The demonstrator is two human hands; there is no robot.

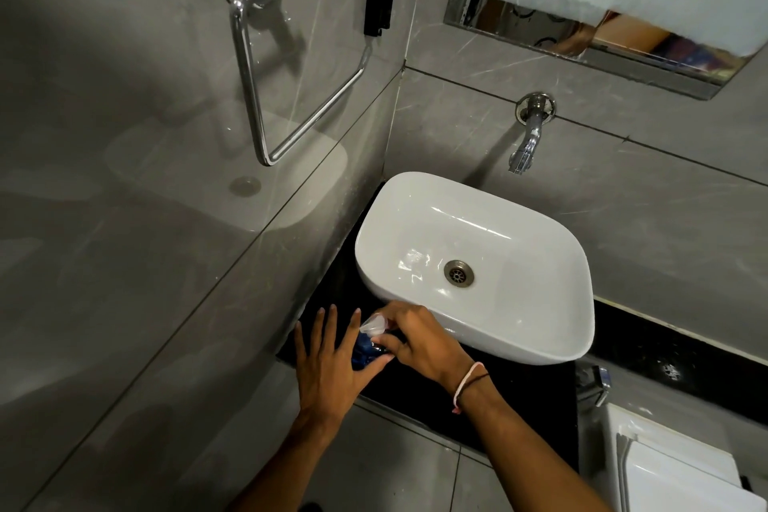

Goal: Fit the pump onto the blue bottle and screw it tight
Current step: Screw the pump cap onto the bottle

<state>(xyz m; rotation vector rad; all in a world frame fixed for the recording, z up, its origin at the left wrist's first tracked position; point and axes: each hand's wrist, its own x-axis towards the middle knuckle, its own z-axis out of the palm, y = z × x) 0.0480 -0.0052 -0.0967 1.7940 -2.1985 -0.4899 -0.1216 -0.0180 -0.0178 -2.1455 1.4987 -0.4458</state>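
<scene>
The blue bottle [362, 350] stands on the black counter [528, 399] by the sink's front left corner, mostly hidden between my hands. A clear plastic pump [374, 322] sits on top of it. My right hand [419, 343] grips the pump from the right, fingers pinched around its collar. My left hand [332, 362] rests against the bottle's left side, thumb wrapped at the front, four fingers spread and pointing up. Whether the pump is threaded on is hidden.
A white basin [478, 262] fills the counter just behind the bottle, under a wall tap [528, 137]. Grey tiled walls close in on the left, with a chrome towel ring [266, 66]. A mirror [602, 4] hangs above; a white toilet cistern [673, 466] is at the lower right.
</scene>
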